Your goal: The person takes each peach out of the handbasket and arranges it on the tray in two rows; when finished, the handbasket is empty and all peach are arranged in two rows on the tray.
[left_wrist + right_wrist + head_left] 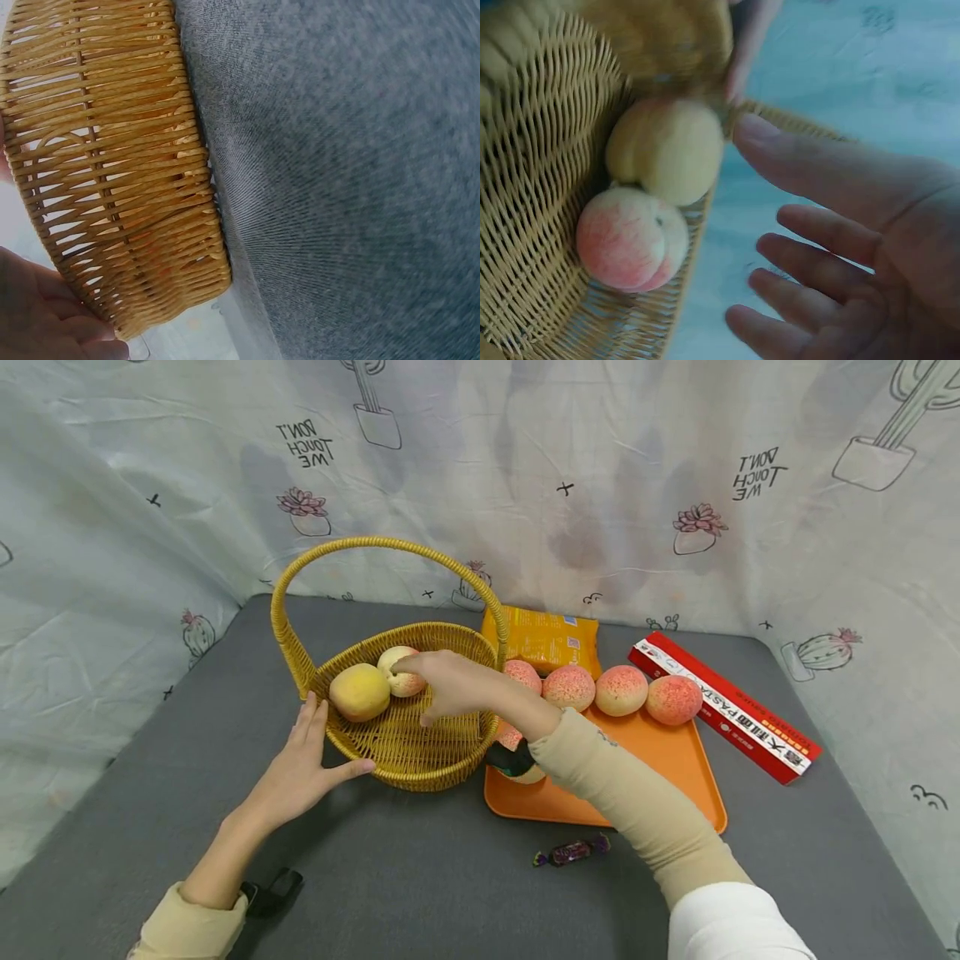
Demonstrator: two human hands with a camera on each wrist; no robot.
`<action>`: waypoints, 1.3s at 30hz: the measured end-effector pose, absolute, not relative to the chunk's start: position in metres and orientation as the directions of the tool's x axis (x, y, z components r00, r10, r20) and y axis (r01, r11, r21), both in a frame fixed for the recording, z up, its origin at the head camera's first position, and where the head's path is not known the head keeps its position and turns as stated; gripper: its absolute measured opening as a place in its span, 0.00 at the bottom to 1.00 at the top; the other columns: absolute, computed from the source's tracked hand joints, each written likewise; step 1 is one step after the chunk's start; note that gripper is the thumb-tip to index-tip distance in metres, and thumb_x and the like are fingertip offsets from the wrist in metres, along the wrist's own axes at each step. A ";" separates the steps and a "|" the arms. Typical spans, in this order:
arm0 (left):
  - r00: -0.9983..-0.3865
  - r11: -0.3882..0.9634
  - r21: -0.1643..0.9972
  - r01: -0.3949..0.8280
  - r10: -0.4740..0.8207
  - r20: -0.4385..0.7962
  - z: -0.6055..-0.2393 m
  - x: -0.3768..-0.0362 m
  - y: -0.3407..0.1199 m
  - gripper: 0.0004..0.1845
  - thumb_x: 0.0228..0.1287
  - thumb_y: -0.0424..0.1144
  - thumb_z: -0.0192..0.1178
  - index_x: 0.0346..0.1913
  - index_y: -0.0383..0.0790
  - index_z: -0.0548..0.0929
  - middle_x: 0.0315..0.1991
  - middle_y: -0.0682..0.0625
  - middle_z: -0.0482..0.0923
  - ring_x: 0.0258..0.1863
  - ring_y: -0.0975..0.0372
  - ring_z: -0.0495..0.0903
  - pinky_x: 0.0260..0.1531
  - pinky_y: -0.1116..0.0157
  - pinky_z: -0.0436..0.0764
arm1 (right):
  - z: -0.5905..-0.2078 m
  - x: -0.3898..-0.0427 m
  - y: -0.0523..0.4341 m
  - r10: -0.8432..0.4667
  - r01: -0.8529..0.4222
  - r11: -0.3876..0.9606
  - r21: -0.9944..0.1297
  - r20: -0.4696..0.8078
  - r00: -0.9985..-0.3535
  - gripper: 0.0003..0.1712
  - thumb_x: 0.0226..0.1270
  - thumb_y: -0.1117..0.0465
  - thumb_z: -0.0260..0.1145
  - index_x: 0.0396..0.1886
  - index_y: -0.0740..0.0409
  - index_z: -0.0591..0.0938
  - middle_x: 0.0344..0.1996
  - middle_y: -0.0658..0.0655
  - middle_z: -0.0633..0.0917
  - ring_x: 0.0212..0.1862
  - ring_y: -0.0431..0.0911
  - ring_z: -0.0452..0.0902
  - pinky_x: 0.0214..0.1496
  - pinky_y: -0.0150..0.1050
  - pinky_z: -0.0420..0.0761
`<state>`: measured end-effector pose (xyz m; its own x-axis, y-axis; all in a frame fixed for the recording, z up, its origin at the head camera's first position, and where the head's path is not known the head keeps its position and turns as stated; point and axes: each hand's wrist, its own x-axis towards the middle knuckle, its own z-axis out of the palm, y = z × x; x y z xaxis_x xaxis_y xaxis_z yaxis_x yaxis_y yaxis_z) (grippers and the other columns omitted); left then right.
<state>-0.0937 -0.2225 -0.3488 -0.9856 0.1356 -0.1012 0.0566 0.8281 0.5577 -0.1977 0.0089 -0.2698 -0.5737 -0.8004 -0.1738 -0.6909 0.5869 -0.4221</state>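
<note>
A yellow wicker basket [423,779] with a tall handle holds a yellow peach [360,692] and a pale pink-blushed peach [396,670], side by side at its left. My left hand [294,781] rests against the basket's near left rim, fingers fairly straight and thumb spread along the front. Inside the basket's opening, my right hand [456,681] hovers beside the blushed peach. From the right wrist view, its fingers [810,266] are spread and relaxed, apart from both peaches, with nothing in the palm.
An orange tray [637,777] at the right carries several pinkish peaches [621,690], partly hidden by my right arm. Behind it lies an orange packet [547,639]. A red pasta box [727,706] lies right of the tray, and a wrapped candy [572,852] in front.
</note>
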 end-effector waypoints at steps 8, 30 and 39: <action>-0.986 0.827 0.560 0.058 0.137 -0.100 -0.349 -0.093 -0.223 0.62 0.62 0.64 0.60 0.75 0.27 0.32 0.75 0.37 0.20 0.74 0.39 0.30 0.62 0.33 0.50 | -0.289 -0.245 -0.029 -0.694 -0.529 0.704 -0.474 -0.300 -0.654 0.48 0.63 0.60 0.71 0.77 0.59 0.55 0.72 0.59 0.63 0.71 0.51 0.59 0.64 0.40 0.69; -0.985 0.832 0.550 0.067 0.143 -0.097 -0.348 -0.092 -0.224 0.62 0.62 0.64 0.59 0.75 0.26 0.33 0.75 0.35 0.21 0.73 0.38 0.31 0.62 0.33 0.51 | -0.325 -0.256 -0.020 -0.480 0.140 0.582 -0.801 -0.478 -0.735 0.42 0.64 0.50 0.68 0.70 0.66 0.63 0.68 0.63 0.65 0.67 0.60 0.64 0.60 0.57 0.73; -0.984 0.840 0.539 0.067 0.143 -0.101 -0.349 -0.093 -0.224 0.61 0.62 0.64 0.59 0.75 0.25 0.34 0.75 0.35 0.21 0.73 0.38 0.32 0.62 0.33 0.51 | -0.328 -0.246 -0.022 -0.420 0.214 0.429 -0.878 -0.404 -0.813 0.24 0.54 0.62 0.74 0.44 0.69 0.73 0.42 0.61 0.74 0.37 0.49 0.77 0.45 0.44 0.81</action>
